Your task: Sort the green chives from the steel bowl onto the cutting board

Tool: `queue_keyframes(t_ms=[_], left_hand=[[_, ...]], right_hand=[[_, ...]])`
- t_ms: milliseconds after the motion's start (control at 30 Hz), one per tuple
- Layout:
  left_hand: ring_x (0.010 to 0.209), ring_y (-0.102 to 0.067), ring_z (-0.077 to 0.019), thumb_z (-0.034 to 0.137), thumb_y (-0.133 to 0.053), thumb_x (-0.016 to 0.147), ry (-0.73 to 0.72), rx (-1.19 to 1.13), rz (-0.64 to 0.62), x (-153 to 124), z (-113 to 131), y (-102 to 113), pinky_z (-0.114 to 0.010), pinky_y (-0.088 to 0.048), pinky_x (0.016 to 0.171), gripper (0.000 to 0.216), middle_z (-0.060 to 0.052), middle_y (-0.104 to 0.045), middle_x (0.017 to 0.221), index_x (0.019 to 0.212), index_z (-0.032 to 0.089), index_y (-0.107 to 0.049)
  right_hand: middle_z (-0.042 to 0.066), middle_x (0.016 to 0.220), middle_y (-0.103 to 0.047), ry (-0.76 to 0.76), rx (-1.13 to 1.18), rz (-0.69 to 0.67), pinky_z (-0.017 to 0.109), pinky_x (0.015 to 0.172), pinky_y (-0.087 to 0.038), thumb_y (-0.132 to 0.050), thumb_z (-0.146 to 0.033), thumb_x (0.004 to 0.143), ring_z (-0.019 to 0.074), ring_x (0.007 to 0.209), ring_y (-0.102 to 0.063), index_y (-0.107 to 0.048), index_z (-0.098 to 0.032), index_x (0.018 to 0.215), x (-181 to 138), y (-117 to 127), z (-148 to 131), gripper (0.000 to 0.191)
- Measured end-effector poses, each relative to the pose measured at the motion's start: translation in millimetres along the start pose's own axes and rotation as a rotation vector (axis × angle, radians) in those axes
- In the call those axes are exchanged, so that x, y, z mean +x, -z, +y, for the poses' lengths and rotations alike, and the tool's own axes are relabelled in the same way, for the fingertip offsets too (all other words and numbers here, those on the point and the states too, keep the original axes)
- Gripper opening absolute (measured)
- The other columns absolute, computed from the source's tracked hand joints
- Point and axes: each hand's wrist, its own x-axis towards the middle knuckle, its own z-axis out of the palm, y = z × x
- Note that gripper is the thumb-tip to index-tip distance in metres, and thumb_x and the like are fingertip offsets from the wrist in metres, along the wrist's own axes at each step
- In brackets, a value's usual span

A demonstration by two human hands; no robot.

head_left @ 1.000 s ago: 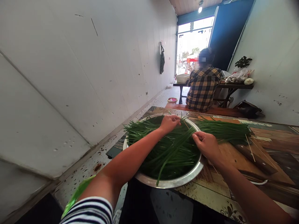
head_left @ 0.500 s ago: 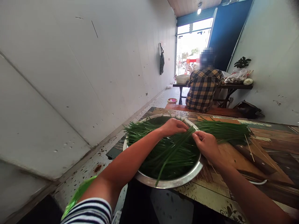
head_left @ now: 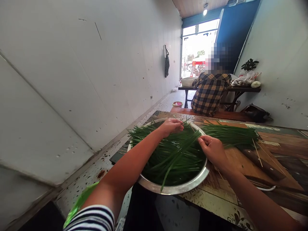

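A wide metal basin [head_left: 176, 189] full of long green garlic chives [head_left: 178, 160] stands in front of me. My right hand [head_left: 211, 148] is closed at the basin's right rim, pinching the ends of a small bunch of chives that slants down across the others. Over the far side of the basin, my left hand [head_left: 172, 126] has its fingers drawn together in a pinch; whether a blade is between the fingertips is too small to make out. More chives [head_left: 231, 134] lie in a pile on the table, right of the basin.
On the right are a wooden cutting board [head_left: 234, 160], a knife [head_left: 262, 165] and thin skewers [head_left: 257, 152]. More skewers [head_left: 211, 179] lie beside the basin. A person in a plaid shirt [head_left: 210, 93] sits at a farther table. A wall [head_left: 96, 80] runs along the left.
My left hand has moved left and slightly up, away from the bunch and my right hand. The right hand stays in place with the chives. The seated person has leaned right.
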Motion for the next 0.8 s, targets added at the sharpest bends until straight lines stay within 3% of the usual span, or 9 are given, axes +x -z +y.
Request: queue_keyframes(t_ms=[133,300,600,800], left_hand=[[0.041,-0.041,-0.0014,0.019,-0.061,0.077,-0.067,0.056,-0.008,0.5,0.9,-2.0,-0.016,-0.028,0.041,0.011,0.0,-0.057,0.06,0.082,0.01,-0.064],[0.037,-0.026,0.0001,0.036,-0.063,0.076,-0.096,0.093,0.005,-0.4,1.4,-4.4,-0.017,-0.015,0.037,0.027,0.003,-0.046,0.053,0.081,0.01,-0.068],[0.048,-0.044,-0.0047,0.028,-0.061,0.073,-0.33,0.322,0.137,10.1,-15.4,-7.3,-0.017,-0.036,0.049,0.023,-0.001,-0.063,0.061,0.087,0.011,-0.07],[0.05,-0.051,-0.0056,0.015,-0.055,0.074,-0.318,0.28,0.134,3.8,-12.9,-17.5,-0.018,-0.042,0.054,0.015,-0.001,-0.066,0.062,0.083,0.01,-0.066]], right_hand=[[0.003,0.063,-0.065,-0.008,0.009,-0.007,0.024,0.053,-0.035,-0.044,-0.039,0.079,0.0136,0.057,-0.056,-0.067,-0.017,0.073,-0.4,-0.9,0.8,0.032],[0.003,0.061,-0.065,0.008,0.031,0.009,0.024,0.054,-0.037,-0.046,-0.039,0.078,0.014,0.056,-0.056,-0.066,-0.017,0.072,-0.1,-1.5,1.3,0.03],[0.003,0.062,-0.064,-0.006,0.03,-0.013,0.024,0.054,-0.036,-0.045,-0.04,0.079,0.0139,0.057,-0.056,-0.067,-0.017,0.074,-1.6,0.3,-0.8,0.032],[0.002,0.061,-0.064,0.021,0.008,-0.005,0.024,0.054,-0.035,-0.045,-0.038,0.078,0.014,0.057,-0.055,-0.066,-0.018,0.071,-0.9,-0.1,0.6,0.031]])
